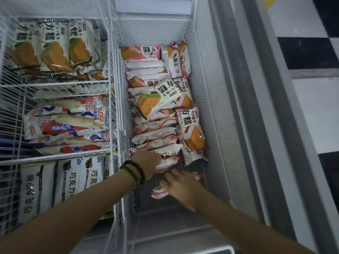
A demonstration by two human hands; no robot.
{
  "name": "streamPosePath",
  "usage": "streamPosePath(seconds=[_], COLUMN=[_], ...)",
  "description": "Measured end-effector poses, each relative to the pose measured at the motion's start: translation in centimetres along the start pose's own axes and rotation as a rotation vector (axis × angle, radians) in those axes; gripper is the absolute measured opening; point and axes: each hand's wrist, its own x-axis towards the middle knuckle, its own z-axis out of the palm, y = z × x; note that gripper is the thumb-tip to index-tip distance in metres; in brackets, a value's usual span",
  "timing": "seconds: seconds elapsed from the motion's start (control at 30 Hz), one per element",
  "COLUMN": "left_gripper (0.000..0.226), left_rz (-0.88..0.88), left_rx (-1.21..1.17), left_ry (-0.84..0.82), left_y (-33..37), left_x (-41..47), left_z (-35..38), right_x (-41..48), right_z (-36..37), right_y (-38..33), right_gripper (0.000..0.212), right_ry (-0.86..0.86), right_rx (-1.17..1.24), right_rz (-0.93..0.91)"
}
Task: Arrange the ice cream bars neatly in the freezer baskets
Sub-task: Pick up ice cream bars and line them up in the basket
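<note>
A white mesh basket [216,143] on the right side of the freezer holds a row of pink-and-white wrapped ice cream bars [156,132] stacked on edge, with several more lying loosely on top. One green-filled wafer bar [154,99] lies across the pile. My left hand [146,162], with beaded bracelets on the wrist, presses against the near end of the row. My right hand [181,187] grips a pink-wrapped bar [158,192] low in the basket's near part. The fingertips of both hands are hidden among the wrappers.
Wire baskets on the left hold green wafer bars [53,50] at the back, blue-and-red milk bars [67,123] in the middle and chocolate bars [73,178] at the front. The freezer's grey rim [256,125] runs along the right, beside a checkered floor.
</note>
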Motion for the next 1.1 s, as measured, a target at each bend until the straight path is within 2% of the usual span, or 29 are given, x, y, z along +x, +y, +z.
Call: streamPosePath(seconds=[0.07,0.17,0.23,0.3,0.4,0.47,0.53,0.57,0.63,0.7,0.8,0.9,1.1], left_gripper=[0.021,0.018,0.016,0.024,0.041,0.043,0.040,0.038,0.029,0.023,0.031,0.033,0.051], left_rz=[-0.034,-0.051,-0.024,-0.024,-0.036,-0.038,-0.017,-0.008,0.017,0.067,0.145,0.158,0.100], left_rx=[-0.046,-0.073,-0.077,-0.110,-0.143,-0.097,-0.033,-0.016,0.028,0.069,-0.021,-0.094,0.005], left_ry=[-0.033,-0.091,-0.107,-0.129,-0.211,-0.210,-0.130,-0.109,-0.117,-0.160,-0.322,-0.574,-0.646], left_y=[0.0,-0.4,-0.8,-0.9,-0.6,-0.1,0.5,0.7,1.2,1.5,1.7,2.2,2.6], left_x=[-0.4,-1.0,-1.4,-1.8,-2.4,-2.7,-2.9,-3.0,-3.1,-3.2,-3.3,-3.4,-2.8], left_z=[0.0,-0.3,-0.2,0.1,0.3,0.2,-0.1,-0.1,0.0,0.0,0.1,0.8,2.2], right_x=[1.8,4.2,4.6,3.8,1.4,-0.2,-0.8,-0.9,-0.1,1.4,3.4,4.1,4.4], right_z=[0.4,0.9,0.9,0.8,0.9,1.7,2.1,2.0,1.6,1.5,1.7,2.2,2.0], right_y=[-0.9,-1.7,-1.4,-0.7,0.2,0.8,0.9,0.9,0.7,0.4,0.1,0.0,-0.4], right_gripper=[0.018,0.016,0.017,0.027,0.039,0.038,0.048,0.053,0.053,0.050,0.059,0.071,0.055], right_ry=[0.040,0.100,0.127,0.132,0.042,0.010,-0.043,-0.066,-0.050,-0.025,0.014,-0.001,-0.075], right_rx=[-0.066,-0.101,-0.070,0.011,0.115,0.334,0.513,0.644,1.087,1.436,1.674,1.752,1.738], right_rz=[-0.047,-0.060,-0.105,-0.126,0.058,0.316,0.586,0.702,0.869,0.902,1.015,1.106,1.044])
